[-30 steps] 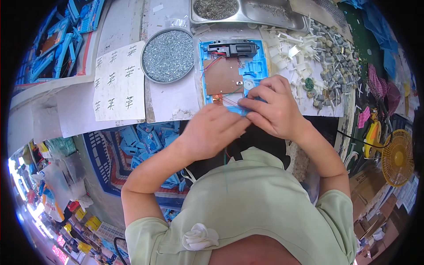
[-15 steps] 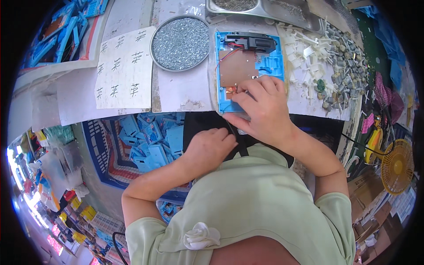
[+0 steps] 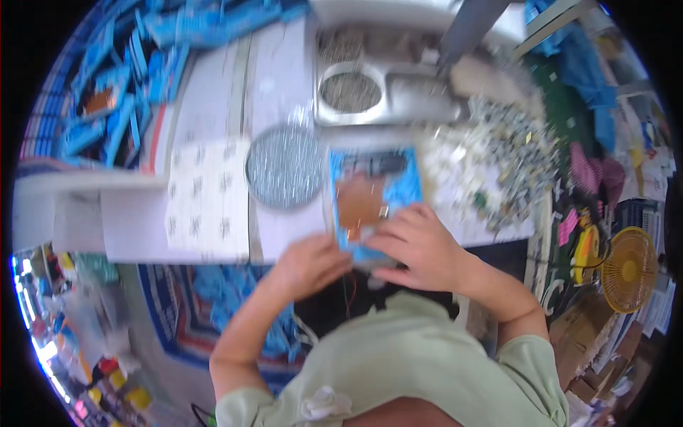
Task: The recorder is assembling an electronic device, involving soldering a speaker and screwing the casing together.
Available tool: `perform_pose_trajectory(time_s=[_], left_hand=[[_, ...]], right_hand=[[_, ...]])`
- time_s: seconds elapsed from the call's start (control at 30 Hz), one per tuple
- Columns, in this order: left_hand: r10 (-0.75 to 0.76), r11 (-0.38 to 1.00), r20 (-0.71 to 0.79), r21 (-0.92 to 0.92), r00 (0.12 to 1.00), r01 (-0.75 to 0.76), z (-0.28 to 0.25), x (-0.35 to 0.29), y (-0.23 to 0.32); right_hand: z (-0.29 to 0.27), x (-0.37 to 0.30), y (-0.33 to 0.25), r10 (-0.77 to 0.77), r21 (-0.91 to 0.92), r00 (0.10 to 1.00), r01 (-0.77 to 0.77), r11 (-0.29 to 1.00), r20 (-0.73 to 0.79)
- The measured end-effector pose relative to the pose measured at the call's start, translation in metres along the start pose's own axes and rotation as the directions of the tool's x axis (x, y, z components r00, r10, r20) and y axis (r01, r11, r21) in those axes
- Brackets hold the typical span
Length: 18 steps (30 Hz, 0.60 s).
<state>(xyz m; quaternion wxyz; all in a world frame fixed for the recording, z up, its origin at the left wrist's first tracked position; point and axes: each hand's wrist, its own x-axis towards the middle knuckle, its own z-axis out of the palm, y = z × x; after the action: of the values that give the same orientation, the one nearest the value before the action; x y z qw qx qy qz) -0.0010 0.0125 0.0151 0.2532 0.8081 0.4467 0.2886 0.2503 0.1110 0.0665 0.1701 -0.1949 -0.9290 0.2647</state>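
Note:
The picture is blurred. A blue plastic housing (image 3: 417, 186) lies on the table in front of me, with a brown circuit board (image 3: 361, 203) and a black part (image 3: 373, 164) inside it. My right hand (image 3: 423, 245) is closed over the near right edge of the housing, fingertips on its inner side and thumb at the near edge. Beside the near left corner, my left hand (image 3: 307, 267) has its fingers curled together; what they hold, if anything, is smeared. Thin wires (image 3: 350, 295) hang below the hands against the dark cloth.
Left of the housing stands a round tray of small metal pieces (image 3: 284, 167), beside a written sheet (image 3: 206, 196). A metal tray (image 3: 420, 89) is behind. White and grey small parts (image 3: 498, 160) cover the right side. Blue housings fill a crate (image 3: 160, 306) below and a pile (image 3: 163, 71) far left.
The view has tilted, showing more of the far table. My left hand has risen from my lap to the housing's near left corner. My right hand stays at the housing's near right.

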Motion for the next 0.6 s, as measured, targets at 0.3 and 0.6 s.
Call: perform_pose_trajectory(time_s=[0.3,0.6], left_hand=[[-0.037,0.981,-0.041,-0.191,0.998,0.029,0.005,0.005,-0.003],[-0.105,0.976,-0.089,-0.201,0.990,0.085,0.013,0.004,0.003]], right_hand=[[-0.188,0.113,0.174,0.270,0.026,0.781,-0.310,0.951,-0.563],[-0.167,0.250,0.210,-0.488,-0.652,0.824,0.204,0.730,-0.288]])
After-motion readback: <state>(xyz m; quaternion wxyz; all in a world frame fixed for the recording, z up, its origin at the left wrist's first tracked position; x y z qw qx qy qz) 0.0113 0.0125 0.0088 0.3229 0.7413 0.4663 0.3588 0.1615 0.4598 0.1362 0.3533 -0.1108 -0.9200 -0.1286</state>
